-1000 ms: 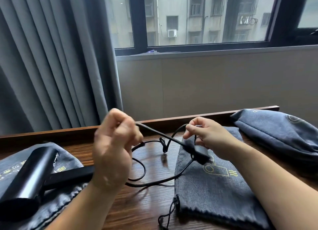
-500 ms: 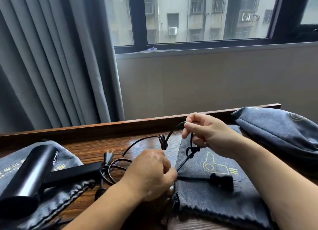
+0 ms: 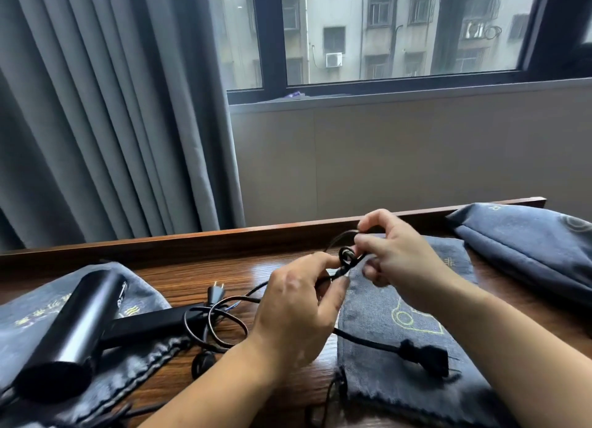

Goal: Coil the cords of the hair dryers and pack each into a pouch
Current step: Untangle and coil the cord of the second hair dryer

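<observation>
A black hair dryer lies on a grey pouch at the left of the wooden table. Its black cord runs in loose loops across the table toward the middle. My left hand pinches the cord just below a small knot-like loop. My right hand pinches the same cord above that loop. A black plug on a cord end lies on a flat grey pouch with a yellow dryer print. A second plug lies near the dryer's handle.
A stuffed grey pouch lies at the right back of the table. A raised wooden lip runs along the table's far edge, with a wall and window behind it. Grey curtains hang at the left.
My left hand dropped from chest height to the table, then rose toward my right hand and took the cord by the loop. The plug now lies on the flat pouch.
</observation>
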The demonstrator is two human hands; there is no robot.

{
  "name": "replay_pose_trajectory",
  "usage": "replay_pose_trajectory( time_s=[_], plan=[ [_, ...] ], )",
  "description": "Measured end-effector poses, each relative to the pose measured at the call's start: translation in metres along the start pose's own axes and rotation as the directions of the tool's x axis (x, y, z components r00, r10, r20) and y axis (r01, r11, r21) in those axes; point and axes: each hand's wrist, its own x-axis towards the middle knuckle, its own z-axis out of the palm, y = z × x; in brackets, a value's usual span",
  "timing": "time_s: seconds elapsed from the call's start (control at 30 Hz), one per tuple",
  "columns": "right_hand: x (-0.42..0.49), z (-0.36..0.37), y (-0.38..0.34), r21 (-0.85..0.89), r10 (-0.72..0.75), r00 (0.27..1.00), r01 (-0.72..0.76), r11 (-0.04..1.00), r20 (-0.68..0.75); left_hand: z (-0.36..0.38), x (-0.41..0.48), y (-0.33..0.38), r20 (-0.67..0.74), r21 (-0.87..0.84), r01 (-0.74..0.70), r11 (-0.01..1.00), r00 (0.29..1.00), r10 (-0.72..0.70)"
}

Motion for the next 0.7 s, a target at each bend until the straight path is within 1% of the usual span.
replay_pose_trajectory(
  time_s=[0.03,0.07,0.1,0.13,0.17,0.2,0.27,0.33,0.4,0.47,0.53,0.57,0.63,0.7],
  plan=[
    [-0.001,-0.001,0.001,-0.145,-0.053,0.998,0.056,0.988,0.027,-0.003,0.001,0.000,-0.017,0.010,-0.019,1.000,1.000,0.019],
    [-0.002,-0.003,0.001,-0.314,-0.113,0.992,0.123,0.941,0.050,-0.006,0.001,-0.001,-0.024,0.016,-0.024,1.000,0.999,0.024],
    [-0.003,-0.005,0.001,-0.499,-0.177,0.983,0.182,0.847,0.058,-0.009,0.002,-0.003,-0.018,0.019,-0.013,1.000,1.000,0.013],
    [-0.004,-0.007,-0.001,-0.648,-0.242,0.968,0.224,0.728,0.062,-0.012,0.002,-0.006,-0.008,0.011,0.012,1.000,1.000,-0.011],
    [-0.005,-0.009,-0.002,-0.733,-0.306,0.950,0.256,0.630,0.069,-0.015,0.003,-0.008,-0.002,-0.011,0.044,0.999,0.999,-0.044],
    [-0.007,-0.010,-0.005,-0.747,-0.355,0.930,0.304,0.591,0.097,-0.018,0.003,-0.011,0.001,-0.042,0.077,0.996,0.997,-0.077],
    [-0.009,-0.012,-0.008,-0.692,-0.411,0.884,0.441,0.571,0.224,-0.024,0.005,-0.013,0.015,-0.115,0.146,0.983,0.989,-0.145],
    [-0.008,-0.012,-0.005,-0.660,-0.443,0.830,0.545,0.517,0.338,-0.027,0.006,-0.012,0.026,-0.204,0.202,0.958,0.979,-0.201],
    [-0.009,-0.013,-0.003,-0.645,-0.456,0.811,0.574,0.504,0.366,-0.027,0.006,-0.013,0.022,-0.349,0.254,0.902,0.964,-0.263],
    [-0.010,-0.013,-0.004,-0.615,-0.451,0.813,0.576,0.538,0.368,-0.029,0.006,-0.014,0.021,-0.459,0.280,0.843,0.952,-0.305],
    [-0.013,-0.010,-0.004,-0.555,-0.465,0.800,0.599,0.578,0.380,-0.031,0.007,-0.013,0.055,-0.470,0.287,0.835,0.953,-0.298],
    [-0.014,-0.007,-0.004,-0.536,-0.485,0.781,0.623,0.570,0.393,-0.030,0.006,-0.011,0.081,-0.450,0.283,0.847,0.957,-0.277],
    [-0.014,0.001,-0.003,-0.540,-0.536,0.727,0.682,0.493,0.429,-0.028,0.004,-0.008,0.117,-0.396,0.260,0.881,0.966,-0.232],
    [-0.011,0.006,0.001,-0.570,-0.580,0.703,0.695,0.437,0.412,-0.024,0.004,-0.008,0.103,-0.383,0.259,0.887,0.966,-0.238]
  ],
)
